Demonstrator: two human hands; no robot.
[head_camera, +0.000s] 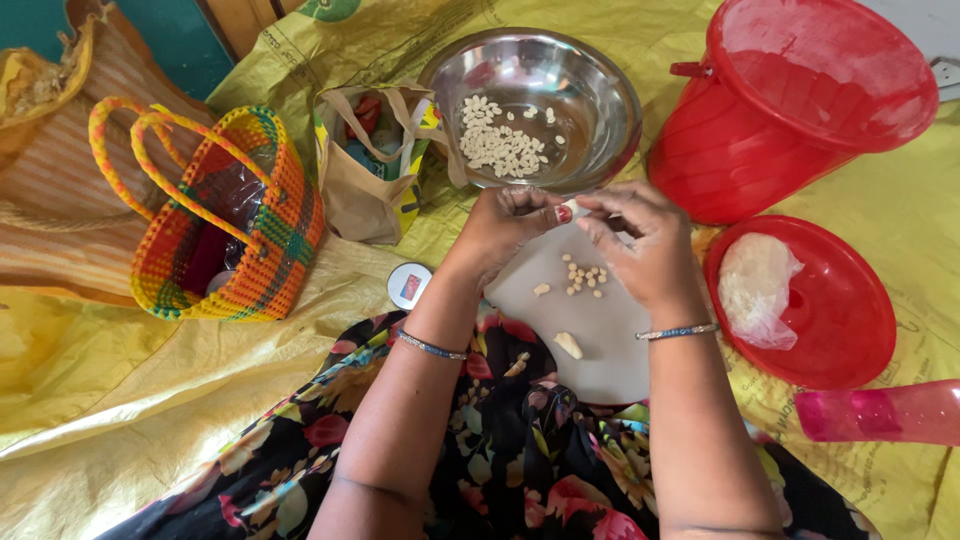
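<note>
- A small pale clove-like piece (569, 207) sits pinched between the fingertips of both hands, just above the far edge of a pale cutting board (600, 350).
- The left hand (503, 230) has its fingers curled shut around the near end of the piece, the red-painted thumbnail pressed against it.
- The right hand (645, 245) meets it from the other side, thumb and forefinger closed on the same piece; the two hands touch at the fingertips.
- Each wrist wears a thin bangle.
- The board rests on the person's lap, over a dark floral cloth (520, 460); on it lie a small cluster of cut white bits (583, 278) and a larger pale chunk (568, 345) nearer the body.
- Just beyond the hands stands a steel bowl (590, 90) holding a heap of white pieces (500, 148).
- To the right of the bowl is a red plastic bucket (760, 150); nearer, its red lid (850, 320) lies flat with a crumpled clear plastic bag (755, 285) on it.
- A pink plastic bottle (890, 412) lies at the right edge.
- Left of the bowl stands a brown paper bag (365, 205), then a woven multicoloured basket (240, 250).
- A small round tin lid (409, 285) lies beside the left forearm.
- Everything rests on a yellow woven sheet (150, 400).
</note>
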